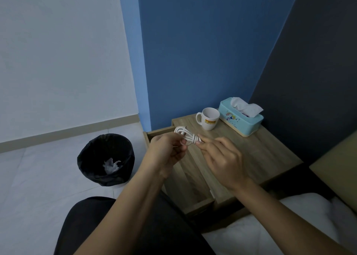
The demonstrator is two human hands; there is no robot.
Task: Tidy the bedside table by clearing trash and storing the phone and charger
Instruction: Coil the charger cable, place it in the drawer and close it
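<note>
White charger cable (185,136), coiled into a small bundle with a few turns wrapped round its middle, is held in the air between both hands above the front edge of the light wooden bedside table (257,150). The left hand (167,152) is curled closed around one end of the bundle, with the thumb pressed against the loops. The right hand (222,161) is pinched on the other end by thumb and forefinger, the remaining fingers being loosely bent. Beneath the hands, the table's wooden drawer (190,179) is seen pulled out toward the camera; its contents are hidden by the arms, and a phone cannot be made out anywhere.

At the back of the tabletop a white ceramic mug with a yellow logo (209,118) is stood upright, and just beside it, to the right, a turquoise plastic tissue box (241,119) is placed with a white tissue sticking out of its top. On the pale tiled floor to the left of the table, well apart from the mug, a round bin lined with a black bag (106,159) is set, and crumpled white tissue (111,165) is seen lying inside it.
</note>
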